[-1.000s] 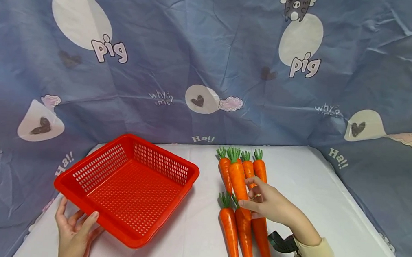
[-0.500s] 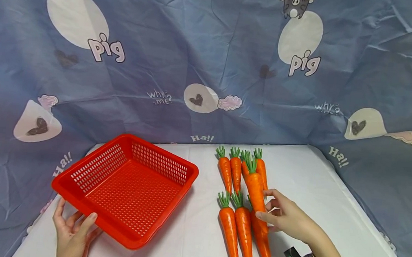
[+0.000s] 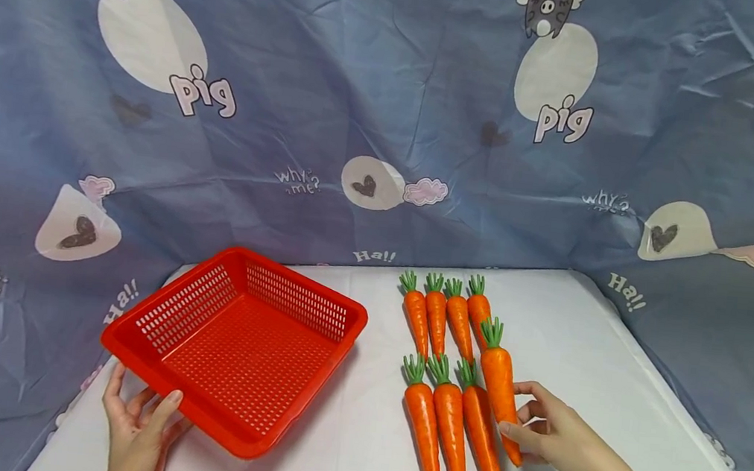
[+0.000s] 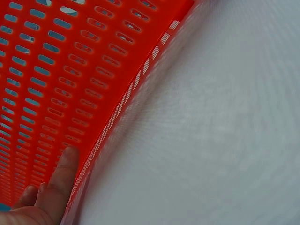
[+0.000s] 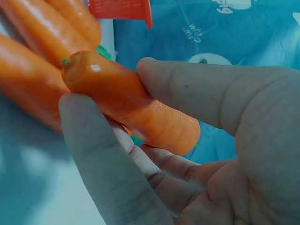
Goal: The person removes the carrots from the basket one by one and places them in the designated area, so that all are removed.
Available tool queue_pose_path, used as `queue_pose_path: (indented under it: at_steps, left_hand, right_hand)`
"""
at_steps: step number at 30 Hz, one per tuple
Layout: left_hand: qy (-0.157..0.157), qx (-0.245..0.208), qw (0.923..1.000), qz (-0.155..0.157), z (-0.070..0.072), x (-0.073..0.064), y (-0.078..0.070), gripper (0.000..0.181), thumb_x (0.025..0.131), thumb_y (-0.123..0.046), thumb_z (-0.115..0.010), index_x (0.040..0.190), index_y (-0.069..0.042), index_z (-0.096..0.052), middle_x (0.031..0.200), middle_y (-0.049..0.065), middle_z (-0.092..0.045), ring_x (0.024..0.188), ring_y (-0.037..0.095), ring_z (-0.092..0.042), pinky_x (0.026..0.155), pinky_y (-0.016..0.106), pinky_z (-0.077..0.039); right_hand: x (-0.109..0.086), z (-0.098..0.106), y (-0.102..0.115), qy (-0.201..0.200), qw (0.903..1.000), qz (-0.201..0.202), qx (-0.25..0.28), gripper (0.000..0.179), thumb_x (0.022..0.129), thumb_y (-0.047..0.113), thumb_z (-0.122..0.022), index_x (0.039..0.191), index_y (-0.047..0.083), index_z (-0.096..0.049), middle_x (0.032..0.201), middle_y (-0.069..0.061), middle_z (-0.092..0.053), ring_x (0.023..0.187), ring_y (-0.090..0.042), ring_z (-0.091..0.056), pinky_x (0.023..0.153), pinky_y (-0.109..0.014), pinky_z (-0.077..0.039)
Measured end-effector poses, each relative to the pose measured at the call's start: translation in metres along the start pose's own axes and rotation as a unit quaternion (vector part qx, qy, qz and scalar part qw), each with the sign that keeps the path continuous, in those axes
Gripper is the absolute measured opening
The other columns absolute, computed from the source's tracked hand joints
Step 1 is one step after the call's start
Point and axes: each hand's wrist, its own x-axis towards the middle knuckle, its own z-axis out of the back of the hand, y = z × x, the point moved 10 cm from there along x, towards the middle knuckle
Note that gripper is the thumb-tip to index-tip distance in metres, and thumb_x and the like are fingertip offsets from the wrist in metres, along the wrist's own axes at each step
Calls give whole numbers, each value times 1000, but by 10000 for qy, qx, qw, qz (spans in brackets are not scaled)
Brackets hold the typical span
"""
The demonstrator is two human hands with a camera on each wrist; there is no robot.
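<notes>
My right hand [image 3: 551, 434] pinches a carrot [image 3: 499, 381] between thumb and fingers, its green top pointing away from me. In the right wrist view, the held carrot [image 5: 133, 101] lies across the fingers, with its tip toward the other carrots. It is beside the rightmost carrot [image 3: 483, 443] of the near row; whether it touches the table cannot be told. My left hand [image 3: 138, 424] grips the near left side of a red plastic basket [image 3: 234, 444], thumb on the rim and fingers beneath it. In the left wrist view, fingers [image 4: 58, 187] rest against the basket's slotted wall [image 4: 89, 75].
Carrots stand in two rows on the white table [image 3: 361, 414]: several in the far row [image 3: 435, 319] and three in the near row [image 3: 450, 429]. The basket's perforated floor shows no carrots. A blue printed cloth [image 3: 387, 117] hangs behind the table.
My right hand has carried the carrot rightward and toward me, from above the rows to the near row's right end. The left hand and the basket have stayed put.
</notes>
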Motion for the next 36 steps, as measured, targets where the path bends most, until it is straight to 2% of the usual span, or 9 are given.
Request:
queue_pose_path:
  at_steps: [5, 11, 18, 21, 27, 36]
  left_hand:
    - [25, -68, 9999, -73, -1, 0, -2, 100, 102, -6, -70, 162, -57, -10, 136, -3, -42, 108, 0, -64, 71, 28, -66]
    - [3, -108, 9999, 25, 0, -1, -1, 100, 102, -5, -70, 162, -58, -10, 136, -5, -43, 107, -1, -63, 70, 27, -65]
    - [-32, -97, 9999, -31, -1, -1, -2, 99, 102, -5, -70, 162, -57, -11, 137, -4, -43, 108, 0, -64, 69, 27, -66]
    - [-23, -90, 9999, -78, -1, -1, -3, 98, 102, -5, -70, 162, -57, -12, 137, -4, -43, 109, 1, -64, 70, 28, -66]
    - [-46, -114, 9999, -62, 0, 0, -1, 99, 101, -5, -71, 161, -57, -13, 137, -3, -43, 108, 1, -66, 70, 28, -66]
    - [-104, -33, 9999, 16, 0, 1, 0, 98, 102, -8, -71, 161, -58, -11, 138, -4, -43, 110, 2, -64, 70, 28, -66]
  right_hand:
    - [-7, 3, -13, -70, 9998, -116, -110, 71, 101, 27, -76, 151, -7, -38, 104, -10, -58, 84, -22, -68, 70, -37, -65]
    - [-14, 0, -28, 33, 9997, -208, -81, 72, 102, 29, -74, 151, -8, -36, 102, -10, -59, 79, -20, -67, 67, -34, -61]
    - [-18, 1, -46, -6, 9988, -488, -27, 76, 103, 30, -74, 154, -11, -34, 102, -8, -61, 81, -21, -67, 68, -34, -63]
    - [-20, 2, -55, -34, 9981, -610, -115, 75, 103, 30, -74, 152, -12, -35, 101, -7, -61, 82, -21, -67, 70, -34, -64]
    - [-26, 3, -69, -33, 9945, -918, -496, 67, 103, 33, -74, 145, -9, -43, 99, -3, -59, 81, -19, -61, 67, -28, -56]
    - [-31, -3, -77, 56, 9948, -1004, -153, 69, 100, 36, -78, 144, -6, -46, 98, -4, -53, 86, -19, -58, 70, -29, -60]
